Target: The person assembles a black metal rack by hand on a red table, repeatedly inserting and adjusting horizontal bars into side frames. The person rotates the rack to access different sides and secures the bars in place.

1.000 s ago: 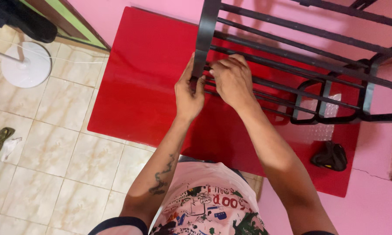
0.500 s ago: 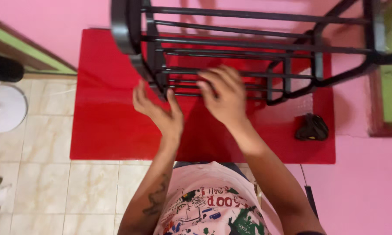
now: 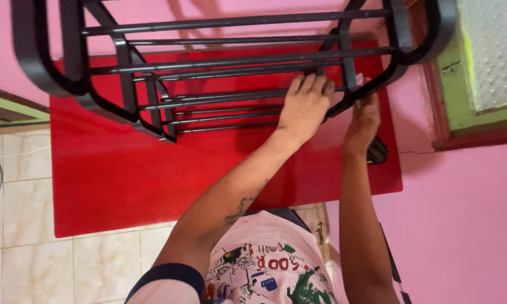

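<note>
Home rm: pink walls (image 3: 461, 214), tiled floor (image 3: 22, 247), metal rack (image 3: 236, 62).

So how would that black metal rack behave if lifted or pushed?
The black rack looks rigid: its bars run straight. Probably light for its size, being open frame. It may tip or slide on the glossy red table, so both hands steadying it makes sense.

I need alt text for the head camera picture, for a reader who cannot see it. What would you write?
Seen from above, a person's left hand grips a bar of a black metal rack standing on a red table, while the right hand touches the rack's end frame. A small dark object lies by the right wrist; pink walls and pale floor tiles surround the table.
</note>
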